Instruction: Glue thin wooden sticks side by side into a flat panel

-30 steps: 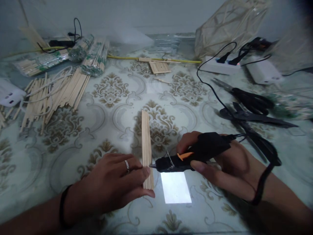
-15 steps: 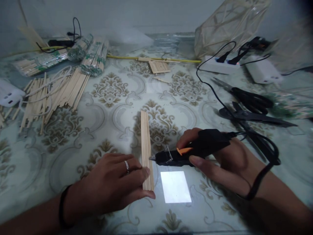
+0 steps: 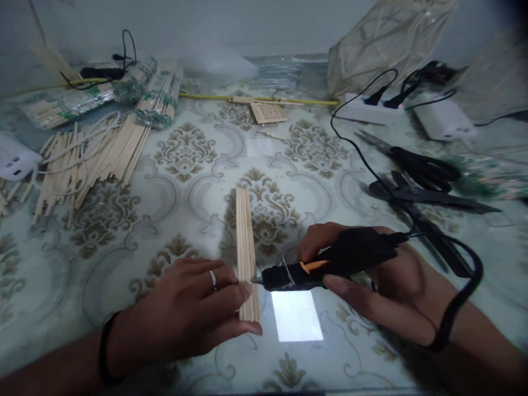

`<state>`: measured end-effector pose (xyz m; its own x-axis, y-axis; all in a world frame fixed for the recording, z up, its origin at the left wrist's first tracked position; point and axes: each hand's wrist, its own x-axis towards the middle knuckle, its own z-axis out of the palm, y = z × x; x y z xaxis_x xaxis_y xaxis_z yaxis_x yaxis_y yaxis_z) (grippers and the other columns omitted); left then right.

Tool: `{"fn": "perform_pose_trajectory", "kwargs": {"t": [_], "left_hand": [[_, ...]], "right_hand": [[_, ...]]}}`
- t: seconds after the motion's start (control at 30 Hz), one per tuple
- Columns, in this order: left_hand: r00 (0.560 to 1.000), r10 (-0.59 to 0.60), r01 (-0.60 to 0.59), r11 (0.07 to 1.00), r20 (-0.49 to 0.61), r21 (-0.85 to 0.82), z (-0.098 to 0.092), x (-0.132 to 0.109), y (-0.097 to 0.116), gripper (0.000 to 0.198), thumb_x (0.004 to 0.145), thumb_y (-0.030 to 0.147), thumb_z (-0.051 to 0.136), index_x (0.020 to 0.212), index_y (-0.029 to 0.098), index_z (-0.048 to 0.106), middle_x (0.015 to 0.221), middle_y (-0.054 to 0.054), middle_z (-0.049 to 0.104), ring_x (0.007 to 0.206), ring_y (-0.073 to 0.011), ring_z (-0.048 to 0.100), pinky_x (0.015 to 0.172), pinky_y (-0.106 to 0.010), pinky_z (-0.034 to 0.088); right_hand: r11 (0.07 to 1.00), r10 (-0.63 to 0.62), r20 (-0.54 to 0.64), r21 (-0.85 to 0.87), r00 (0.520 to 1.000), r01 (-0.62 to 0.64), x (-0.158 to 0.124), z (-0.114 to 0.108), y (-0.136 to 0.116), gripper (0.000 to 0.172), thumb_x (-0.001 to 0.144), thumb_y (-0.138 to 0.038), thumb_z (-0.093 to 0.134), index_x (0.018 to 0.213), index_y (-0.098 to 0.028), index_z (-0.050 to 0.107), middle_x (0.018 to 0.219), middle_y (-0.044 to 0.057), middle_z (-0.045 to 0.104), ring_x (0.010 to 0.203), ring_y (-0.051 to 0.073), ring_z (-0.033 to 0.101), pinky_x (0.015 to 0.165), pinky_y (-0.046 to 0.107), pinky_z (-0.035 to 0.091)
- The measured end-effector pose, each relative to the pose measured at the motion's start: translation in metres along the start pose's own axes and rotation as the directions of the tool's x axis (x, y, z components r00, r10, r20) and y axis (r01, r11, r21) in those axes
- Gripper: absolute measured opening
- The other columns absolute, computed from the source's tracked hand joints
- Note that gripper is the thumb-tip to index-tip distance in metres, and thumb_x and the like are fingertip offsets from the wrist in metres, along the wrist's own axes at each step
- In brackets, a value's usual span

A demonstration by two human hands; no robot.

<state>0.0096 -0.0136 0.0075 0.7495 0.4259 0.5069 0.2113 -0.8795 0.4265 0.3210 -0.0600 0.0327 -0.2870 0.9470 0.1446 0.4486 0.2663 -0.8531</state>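
Note:
A narrow panel of joined wooden sticks (image 3: 246,236) lies lengthwise on the patterned tabletop (image 3: 185,159). My left hand (image 3: 190,311) rests flat on the table, its fingertips pressing the panel's near end. My right hand (image 3: 371,286) grips a black glue gun (image 3: 330,264) with an orange trigger. The gun's nozzle points left and touches the right edge of the panel near my left fingertips. Its black cord loops round my right wrist.
Loose and bundled wooden sticks (image 3: 99,148) lie at the left. Black scissors (image 3: 416,165) and cutters (image 3: 429,195) lie at the right, near a white power strip (image 3: 367,110). A small stick panel (image 3: 269,113) and a stick-frame structure (image 3: 383,44) stand at the back.
The glue gun's nozzle slid a little up along the panel's edge and then came back down. My left hand kept pressing the panel's near end.

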Motion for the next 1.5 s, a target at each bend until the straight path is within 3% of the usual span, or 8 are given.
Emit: {"fn": "perform_pose_trajectory", "kwargs": {"t": [0.3,0.53,0.73,1.03,1.2,1.5], "left_hand": [[1.000,0.012,-0.013,1.000,0.012,0.014,-0.003,0.002,0.002,0.033,0.128,0.046,0.057,0.110,0.020,0.064,0.082,0.005,0.075,0.062,-0.0103,0.064,0.059,-0.026,0.051],[1.000,0.005,-0.005,0.999,0.006,0.037,-0.001,-0.001,0.002,0.032,0.127,0.046,0.059,0.111,0.020,0.065,0.083,0.005,0.075,0.063,-0.0109,0.066,0.063,-0.028,0.055],[1.000,0.008,-0.009,0.999,0.012,0.042,-0.002,0.000,0.003,0.033,0.128,0.047,0.057,0.111,0.019,0.064,0.081,0.005,0.073,0.060,-0.0098,0.065,0.060,-0.026,0.053],[1.000,0.014,-0.014,0.999,0.005,0.035,-0.003,0.001,0.001,0.033,0.129,0.046,0.056,0.110,0.020,0.064,0.079,0.005,0.075,0.058,-0.0099,0.063,0.058,-0.027,0.054],[1.000,0.025,-0.025,0.999,0.009,0.023,-0.003,0.001,0.002,0.032,0.128,0.046,0.058,0.109,0.021,0.064,0.079,0.005,0.074,0.058,-0.0105,0.064,0.058,-0.028,0.054],[1.000,0.017,-0.017,1.000,0.004,0.015,-0.001,0.000,0.000,0.030,0.126,0.045,0.061,0.111,0.020,0.065,0.081,0.004,0.074,0.060,-0.0111,0.063,0.060,-0.028,0.053]], "right_hand": [[1.000,-0.010,0.030,0.006,0.999,0.010,0.002,0.000,-0.001,0.007,0.110,-0.030,0.069,0.113,-0.034,0.075,0.092,-0.006,0.079,0.076,0.014,0.076,0.072,0.026,0.057],[1.000,-0.010,-0.021,-0.027,1.000,0.010,-0.003,0.002,0.004,0.012,0.112,-0.040,0.072,0.117,-0.031,0.079,0.095,0.001,0.083,0.080,0.021,0.079,0.080,0.033,0.064],[0.999,-0.037,-0.009,-0.014,0.999,0.037,0.002,0.000,0.008,0.012,0.110,-0.042,0.075,0.113,-0.031,0.080,0.092,0.001,0.084,0.075,0.021,0.080,0.073,0.033,0.067],[1.000,0.018,-0.020,-0.017,1.000,-0.019,0.001,0.002,0.004,0.012,0.110,-0.041,0.074,0.112,-0.030,0.079,0.092,0.001,0.083,0.077,0.022,0.080,0.073,0.033,0.065],[0.998,-0.054,-0.023,-0.012,0.998,0.054,0.003,0.001,0.008,0.008,0.110,-0.039,0.075,0.114,-0.033,0.080,0.091,-0.003,0.084,0.075,0.019,0.080,0.076,0.030,0.066],[0.996,-0.070,-0.027,-0.049,0.997,0.069,0.001,0.000,0.015,0.012,0.110,-0.041,0.074,0.117,-0.032,0.080,0.093,0.000,0.085,0.076,0.021,0.082,0.074,0.032,0.068]]}}
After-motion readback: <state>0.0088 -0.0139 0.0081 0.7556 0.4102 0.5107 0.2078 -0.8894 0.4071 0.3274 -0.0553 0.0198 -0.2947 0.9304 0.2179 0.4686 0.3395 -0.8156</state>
